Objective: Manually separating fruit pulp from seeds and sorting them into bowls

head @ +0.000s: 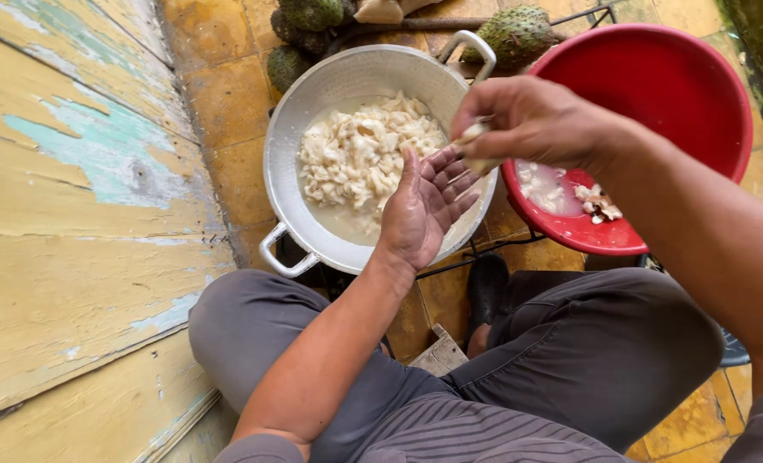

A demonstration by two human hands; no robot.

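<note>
The left hand [424,210] lies open, palm up, empty, over the metal pan [313,103] of white pulp [360,159]. The right hand [536,120] fingers pinch a pulp piece [476,146] beside the red basin [656,86].

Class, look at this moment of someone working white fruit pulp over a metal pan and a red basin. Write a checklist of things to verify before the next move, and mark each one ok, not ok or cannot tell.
1. Right hand has a firm pinch on the pale piece: ok, fingers closed on it.
2. Left hand free to receive: ok, palm open and up, nothing in it.
3. Metal pan has room for more: ok, white pulp fills only part.
4. Red basin within reach: ok, beside the pan, below the right hand.
5. Seed removed from the held piece: cannot tell, fingers hide it.
6. More green spiky fruit at hand: ok, behind the pan.
</note>
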